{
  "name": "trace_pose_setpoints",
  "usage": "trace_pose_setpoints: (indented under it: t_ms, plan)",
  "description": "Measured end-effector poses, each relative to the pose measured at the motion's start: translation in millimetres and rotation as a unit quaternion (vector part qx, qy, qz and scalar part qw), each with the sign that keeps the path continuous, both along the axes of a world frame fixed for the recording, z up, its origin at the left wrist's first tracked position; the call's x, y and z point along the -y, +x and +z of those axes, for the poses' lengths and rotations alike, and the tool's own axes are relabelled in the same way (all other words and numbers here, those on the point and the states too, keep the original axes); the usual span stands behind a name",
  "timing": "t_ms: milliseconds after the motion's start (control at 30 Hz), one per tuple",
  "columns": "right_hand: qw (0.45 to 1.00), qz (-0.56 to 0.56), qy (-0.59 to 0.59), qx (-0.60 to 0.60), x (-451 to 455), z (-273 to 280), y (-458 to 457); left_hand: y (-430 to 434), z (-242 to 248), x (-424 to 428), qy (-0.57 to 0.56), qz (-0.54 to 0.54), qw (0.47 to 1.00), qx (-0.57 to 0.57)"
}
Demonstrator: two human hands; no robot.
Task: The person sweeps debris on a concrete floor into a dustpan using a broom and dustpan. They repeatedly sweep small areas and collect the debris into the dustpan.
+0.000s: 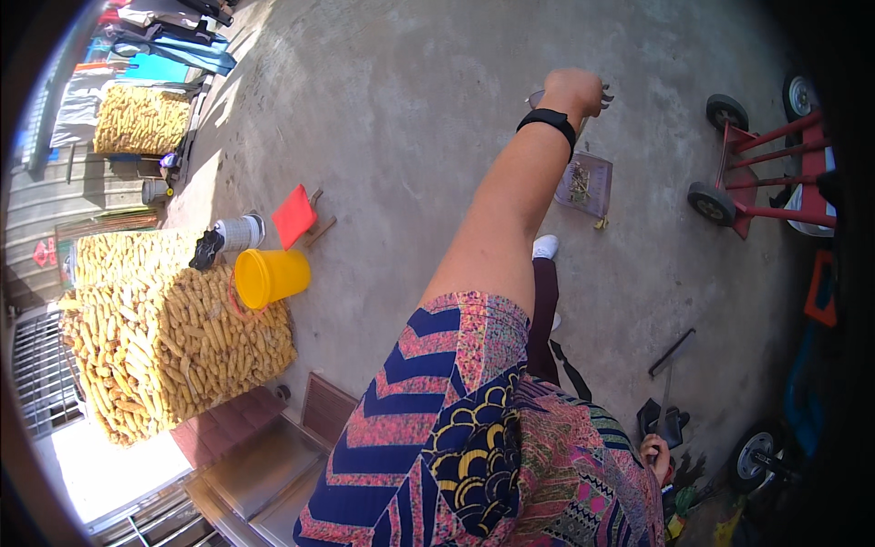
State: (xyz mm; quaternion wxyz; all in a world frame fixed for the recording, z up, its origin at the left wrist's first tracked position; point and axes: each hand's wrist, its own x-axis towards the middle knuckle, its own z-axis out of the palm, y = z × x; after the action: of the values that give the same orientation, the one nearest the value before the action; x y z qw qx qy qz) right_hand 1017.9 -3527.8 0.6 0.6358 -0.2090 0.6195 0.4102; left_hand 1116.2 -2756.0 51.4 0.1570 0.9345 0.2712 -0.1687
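My left hand (575,91), with a black band on the wrist, reaches out in front of me, closed around the handle of a dustpan. The translucent dustpan (601,183) is at floor level below the hand and holds dry plant debris; my wrist covers part of its handle. A yellowish scrap (601,223) lies at its edge. Close to my right side, my right hand (656,457) is curled around the shaft of a long-handled tool (667,390). That tool ends in a thin, dark-edged crosswise head; its exact kind is unclear.
A red hand truck (742,171) stands at the right, with a wheel (755,457) lower down. On the left are stacked corn cobs (198,342), a yellow bucket (287,275), a white bucket (239,233) and a red-topped stool (295,216). Concrete floor (383,137) lies between.
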Motion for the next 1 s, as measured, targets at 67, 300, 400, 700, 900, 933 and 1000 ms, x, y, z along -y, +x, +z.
trace_pose_setpoints:
  t_ms: [67, 300, 400, 700, 900, 933, 1000]
  plan:
    - [0.996, 0.004, 0.083, -0.012, -20, -10, 5, 0, 1, -1, -0.001, -0.004, 1.000, 0.003]
    - [0.993, 0.108, 0.032, -0.033, -185, -15, 12, -3, 0, -5, -0.038, -0.023, 0.999, 0.026]
    - [0.982, 0.188, 0.028, -0.009, -262, 2, 20, -7, 0, -10, -0.060, -0.005, 0.998, 0.025]
    - [0.950, 0.224, 0.140, 0.168, -360, 56, 32, -2, 10, -16, -0.106, -0.055, 0.992, -0.028]
    - [0.932, 0.248, 0.098, 0.245, -320, 118, 27, -21, 17, -19, -0.108, -0.026, 0.994, -0.010]
    - [0.930, 0.254, 0.076, 0.254, -310, 126, 21, -25, 16, -18, -0.113, -0.024, 0.993, 0.009]
    - [0.925, 0.259, 0.035, 0.275, -296, 131, 12, -28, 13, -19, -0.113, -0.014, 0.993, 0.014]
